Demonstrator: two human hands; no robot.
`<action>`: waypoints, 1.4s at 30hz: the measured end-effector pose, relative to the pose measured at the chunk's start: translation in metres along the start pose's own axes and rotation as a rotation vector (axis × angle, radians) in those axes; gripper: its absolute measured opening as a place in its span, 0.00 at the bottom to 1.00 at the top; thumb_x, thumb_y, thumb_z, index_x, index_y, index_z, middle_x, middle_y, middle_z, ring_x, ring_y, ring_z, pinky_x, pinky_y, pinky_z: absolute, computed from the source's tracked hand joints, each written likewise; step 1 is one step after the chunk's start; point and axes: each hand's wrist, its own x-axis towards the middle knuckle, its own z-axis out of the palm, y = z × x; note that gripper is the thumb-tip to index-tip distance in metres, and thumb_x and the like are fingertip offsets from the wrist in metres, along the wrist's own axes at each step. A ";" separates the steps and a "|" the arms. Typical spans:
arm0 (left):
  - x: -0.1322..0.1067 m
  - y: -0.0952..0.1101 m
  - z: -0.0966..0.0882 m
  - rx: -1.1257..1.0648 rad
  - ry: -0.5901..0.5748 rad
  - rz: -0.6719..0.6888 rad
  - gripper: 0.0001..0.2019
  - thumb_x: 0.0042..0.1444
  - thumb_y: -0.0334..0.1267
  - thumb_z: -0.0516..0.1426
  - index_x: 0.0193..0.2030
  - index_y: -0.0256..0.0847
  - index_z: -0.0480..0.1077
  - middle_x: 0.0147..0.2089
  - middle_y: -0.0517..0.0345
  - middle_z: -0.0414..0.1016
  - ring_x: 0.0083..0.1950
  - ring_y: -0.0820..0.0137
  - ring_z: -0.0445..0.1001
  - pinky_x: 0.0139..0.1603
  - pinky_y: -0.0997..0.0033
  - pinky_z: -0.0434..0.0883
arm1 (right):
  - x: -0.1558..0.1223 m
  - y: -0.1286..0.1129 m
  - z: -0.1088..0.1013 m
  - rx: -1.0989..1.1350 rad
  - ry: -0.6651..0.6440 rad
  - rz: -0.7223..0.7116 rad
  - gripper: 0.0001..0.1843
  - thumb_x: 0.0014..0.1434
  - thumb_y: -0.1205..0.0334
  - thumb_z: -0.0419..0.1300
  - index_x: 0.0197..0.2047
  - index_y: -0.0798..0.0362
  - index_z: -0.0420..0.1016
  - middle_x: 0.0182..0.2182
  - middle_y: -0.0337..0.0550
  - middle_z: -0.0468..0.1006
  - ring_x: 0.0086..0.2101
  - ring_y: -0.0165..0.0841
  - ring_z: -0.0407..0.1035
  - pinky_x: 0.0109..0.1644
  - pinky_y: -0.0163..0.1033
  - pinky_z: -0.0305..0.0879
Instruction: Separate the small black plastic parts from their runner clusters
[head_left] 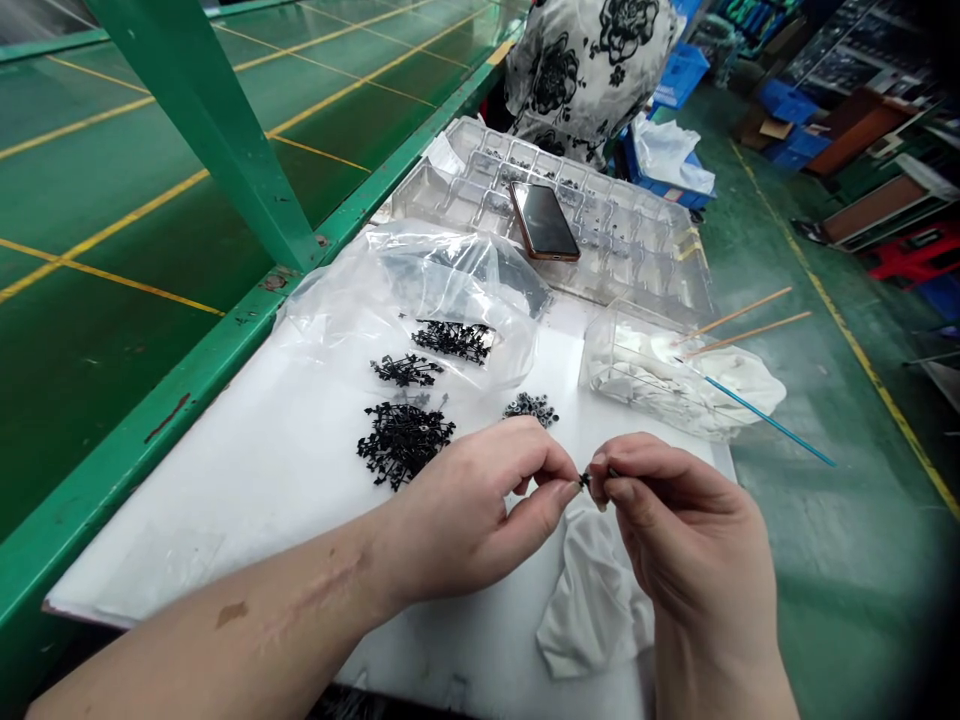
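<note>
Bare left forearm point(225, 625), long scar point(315, 595)

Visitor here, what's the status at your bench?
Left hand and right hand pinching a small black part. Loose black parts piled nearby. Crumpled white cloth beneath.

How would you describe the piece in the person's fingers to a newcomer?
On the green-framed white table, the left hand and right hand meet above a crumpled white cloth. Between their fingertips is a tiny black piece, the only one lifted clear of the black heaps.
</note>
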 end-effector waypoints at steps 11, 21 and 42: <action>-0.001 -0.001 0.002 0.053 -0.018 0.017 0.05 0.70 0.28 0.56 0.42 0.34 0.74 0.38 0.56 0.73 0.40 0.71 0.72 0.44 0.72 0.69 | 0.000 -0.003 0.004 -0.059 -0.060 -0.012 0.12 0.61 0.72 0.72 0.44 0.45 0.85 0.42 0.41 0.79 0.46 0.31 0.75 0.49 0.34 0.74; -0.001 0.000 0.002 0.053 -0.013 0.005 0.06 0.71 0.28 0.55 0.43 0.33 0.74 0.40 0.54 0.74 0.42 0.71 0.72 0.45 0.72 0.70 | 0.001 -0.003 0.005 -0.121 -0.129 -0.029 0.12 0.63 0.70 0.71 0.46 0.44 0.85 0.43 0.41 0.79 0.46 0.31 0.75 0.48 0.35 0.74; -0.002 -0.003 0.001 0.078 -0.004 0.052 0.07 0.74 0.30 0.55 0.46 0.37 0.75 0.44 0.51 0.77 0.45 0.68 0.76 0.46 0.70 0.74 | 0.000 0.000 0.003 -0.018 -0.110 0.090 0.07 0.64 0.64 0.71 0.45 0.44 0.85 0.41 0.42 0.81 0.41 0.33 0.76 0.40 0.36 0.74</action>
